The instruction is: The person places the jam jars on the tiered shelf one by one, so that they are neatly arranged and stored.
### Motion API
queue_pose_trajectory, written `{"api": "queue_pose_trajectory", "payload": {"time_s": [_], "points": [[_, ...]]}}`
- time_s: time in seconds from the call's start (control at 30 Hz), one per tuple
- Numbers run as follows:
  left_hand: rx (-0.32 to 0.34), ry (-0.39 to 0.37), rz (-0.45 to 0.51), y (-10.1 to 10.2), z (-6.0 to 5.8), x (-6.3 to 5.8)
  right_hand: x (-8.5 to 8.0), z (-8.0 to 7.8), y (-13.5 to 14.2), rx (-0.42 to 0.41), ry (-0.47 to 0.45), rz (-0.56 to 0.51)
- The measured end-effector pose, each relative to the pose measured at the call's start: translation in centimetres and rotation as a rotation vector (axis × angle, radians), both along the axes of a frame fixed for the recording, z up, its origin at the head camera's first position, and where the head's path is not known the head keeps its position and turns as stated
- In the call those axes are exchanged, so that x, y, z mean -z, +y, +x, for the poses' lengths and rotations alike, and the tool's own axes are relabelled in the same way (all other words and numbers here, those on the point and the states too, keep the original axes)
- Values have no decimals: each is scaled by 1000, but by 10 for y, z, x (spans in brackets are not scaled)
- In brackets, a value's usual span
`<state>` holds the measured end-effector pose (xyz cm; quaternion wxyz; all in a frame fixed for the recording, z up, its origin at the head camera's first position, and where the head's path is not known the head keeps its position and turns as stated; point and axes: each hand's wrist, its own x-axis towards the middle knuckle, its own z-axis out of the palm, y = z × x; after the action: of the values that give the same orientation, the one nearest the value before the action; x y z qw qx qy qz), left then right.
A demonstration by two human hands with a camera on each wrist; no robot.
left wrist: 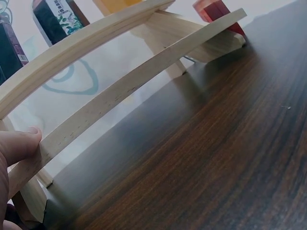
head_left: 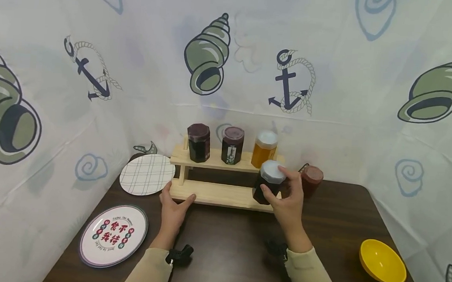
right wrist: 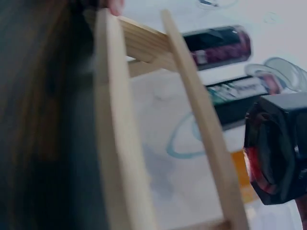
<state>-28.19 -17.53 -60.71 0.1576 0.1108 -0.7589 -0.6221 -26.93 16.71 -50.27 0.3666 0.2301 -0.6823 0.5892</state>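
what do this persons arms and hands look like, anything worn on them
Plain, pale beige sleeves end near the wrists, with small black devices strapped there. The left hand and right hand wear no gloves.

A curtained-off work corner, room kind unclear: white seashell-printed cloth [head_left: 156,75] across the upper frame flanks a dark-brown wood-grain table [head_left: 222,250], bottom centre.
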Motion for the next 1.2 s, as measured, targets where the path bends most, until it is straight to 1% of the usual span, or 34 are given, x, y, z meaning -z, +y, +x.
{"api": "queue_pose_trajectory", "payload": {"time_s": [0.07, 0.17, 0.27, 0.4, 0.5, 0.67, 0.8, 0.9, 1.03, 1.2], "points": [[-7, -6, -4, 0, 1, 1, 5, -1, -10, -34, -22, 43], [-10, -2, -8, 1, 2, 1, 12, -4, -22, -41, -52, 135], [-5, 7, -8, 1, 0, -1, 16, -9, -34, -97, -88, 184], [-10, 3, -3, 1, 1, -2, 23, -16, -48, -195, -126, 204], [-17, -5, 1, 0, 2, -1, 29, -20, -55, -234, -148, 193], [-9, 1, 1, 1, 2, -1, 38, -25, -61, -219, -193, 177], [-13, 2, 9, 3, 3, 0, 46, -29, -63, -206, -228, 199], [0, -9, 15, 4, 5, -1, 52, -31, -64, -199, -252, 202], [16, -16, 14, 4, 6, -3, 57, -33, -65, -191, -290, 193], [12, -6, 12, 3, 3, -4, 59, -35, -68, -179, -315, 200]]}}
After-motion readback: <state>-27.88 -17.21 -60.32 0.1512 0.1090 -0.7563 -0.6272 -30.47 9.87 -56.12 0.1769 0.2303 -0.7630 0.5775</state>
